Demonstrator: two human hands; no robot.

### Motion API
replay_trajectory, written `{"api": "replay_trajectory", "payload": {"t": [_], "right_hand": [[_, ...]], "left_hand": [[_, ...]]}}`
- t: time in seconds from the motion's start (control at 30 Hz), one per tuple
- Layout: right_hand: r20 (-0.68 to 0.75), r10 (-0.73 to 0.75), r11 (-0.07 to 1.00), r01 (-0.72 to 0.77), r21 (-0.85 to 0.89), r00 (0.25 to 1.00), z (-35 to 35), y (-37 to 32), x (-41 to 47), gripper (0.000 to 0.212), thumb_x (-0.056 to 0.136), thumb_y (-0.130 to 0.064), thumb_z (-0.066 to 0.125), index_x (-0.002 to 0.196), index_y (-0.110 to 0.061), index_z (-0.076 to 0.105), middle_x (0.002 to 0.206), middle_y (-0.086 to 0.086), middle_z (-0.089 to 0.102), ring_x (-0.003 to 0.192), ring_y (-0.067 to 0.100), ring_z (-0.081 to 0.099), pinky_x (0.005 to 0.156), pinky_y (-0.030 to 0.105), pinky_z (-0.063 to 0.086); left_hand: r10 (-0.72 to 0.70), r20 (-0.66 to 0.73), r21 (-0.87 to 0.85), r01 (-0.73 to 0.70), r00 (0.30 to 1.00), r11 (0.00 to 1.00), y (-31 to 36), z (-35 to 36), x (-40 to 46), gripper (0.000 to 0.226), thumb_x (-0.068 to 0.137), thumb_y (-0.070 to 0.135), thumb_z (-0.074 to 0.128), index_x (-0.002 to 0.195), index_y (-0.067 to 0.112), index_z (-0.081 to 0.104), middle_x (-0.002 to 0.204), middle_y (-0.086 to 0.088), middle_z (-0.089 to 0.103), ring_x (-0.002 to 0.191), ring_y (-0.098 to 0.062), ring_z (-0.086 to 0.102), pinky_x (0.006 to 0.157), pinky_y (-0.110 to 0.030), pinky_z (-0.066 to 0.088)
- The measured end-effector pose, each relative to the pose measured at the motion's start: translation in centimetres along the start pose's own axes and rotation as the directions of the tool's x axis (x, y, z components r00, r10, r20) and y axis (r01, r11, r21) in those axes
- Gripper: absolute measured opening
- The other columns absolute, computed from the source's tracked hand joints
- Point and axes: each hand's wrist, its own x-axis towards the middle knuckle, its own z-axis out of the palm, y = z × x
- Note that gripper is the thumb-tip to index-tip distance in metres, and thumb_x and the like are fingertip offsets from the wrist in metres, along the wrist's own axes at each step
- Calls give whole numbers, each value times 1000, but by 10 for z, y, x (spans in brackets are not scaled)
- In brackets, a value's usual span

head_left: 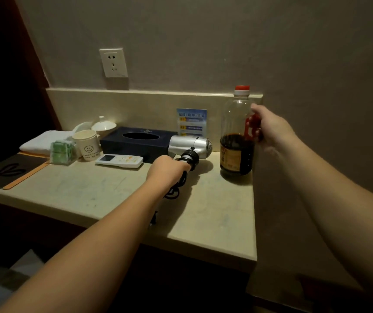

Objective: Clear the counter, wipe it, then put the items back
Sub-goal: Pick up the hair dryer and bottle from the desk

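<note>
Two items are gripped at once, so the clearing step is judged to be in hand, with wiping and returning not yet begun. The left hand [166,168] is wrapped around the handle of the silver hair dryer [190,146], whose barrel lies just beyond the knuckles against the dark tissue box [138,141]. The black cord [176,188] trails back beneath the wrist toward the counter's near edge. The right hand [269,129] is closed on the red handle of the soy sauce bottle [237,136], which stands upright on the counter [104,190], just to the left of that grip, close to the counter's right end. It cannot be told whether the bottle's base is lifted yet.

Further left of the dryer grip, a white remote [119,161] lies flat, and beyond it a smiley paper cup [87,144], a green packet [61,152], a folded white towel [43,141] and a white lidded cup [103,126] are grouped. A blue card [191,122] leans on the backsplash between the two grips.

Next, a straight lift of both items is called for. The bottle should be kept upright, since dark liquid fills its lower part. The dryer's cord should be gathered or raised clear, since it could be dragged over the edge or snagged on the remote nearby.
</note>
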Motion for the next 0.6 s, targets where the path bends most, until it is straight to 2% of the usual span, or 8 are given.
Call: {"api": "replay_trajectory", "payload": {"t": [0.07,0.13,0.23,0.3,0.4,0.53,0.6], "right_hand": [[1,1,1000,-1,1,1000,2,1,11,47,86,-51,58,117,-16,61,107,1,65,100,18,59,84,33,49],[3,5,1000,-5,20,1000,5,2,20,41,87,-50,59,110,-16,62,101,0,65,93,15,60,72,28,48],[9,17,998,-18,54,1000,9,6,36,36,87,-48,60,102,-17,65,88,-4,65,73,8,57,59,22,43],[19,25,997,-27,71,999,11,9,46,36,86,-49,61,102,-17,66,86,-4,65,69,7,55,58,22,43],[35,24,998,-27,61,999,12,13,59,42,83,-52,61,105,-17,67,97,-1,68,77,9,58,64,25,46],[44,11,999,-13,41,999,14,17,72,39,84,-53,59,99,-19,69,88,-5,65,68,7,52,62,24,42],[27,8,999,-9,46,1000,15,19,78,37,83,-53,59,94,-19,69,88,-5,65,66,7,51,59,23,40]], "left_hand": [[-29,1,4,29,1000,1000,3,4,6,32,75,36,69,93,10,67,83,-8,68,67,-23,61,50,-26,38],[-54,4,16,54,999,998,5,8,12,31,77,35,70,94,9,65,84,-9,68,70,-24,62,50,-27,39],[-89,8,36,88,996,995,7,16,21,30,78,35,70,93,9,64,88,-10,68,77,-26,65,53,-28,42],[-109,12,48,108,994,993,7,20,25,30,78,35,70,93,10,63,89,-9,68,80,-26,66,58,-29,47],[-110,12,46,109,994,993,8,23,31,31,79,36,69,95,10,62,90,-9,67,81,-26,66,66,-32,51],[-100,8,54,100,995,994,9,26,35,30,81,35,67,96,10,61,91,-10,67,82,-26,65,62,-31,47],[-108,8,63,107,994,992,9,27,37,31,81,36,67,96,10,61,91,-10,67,81,-26,65,66,-32,50]]}}
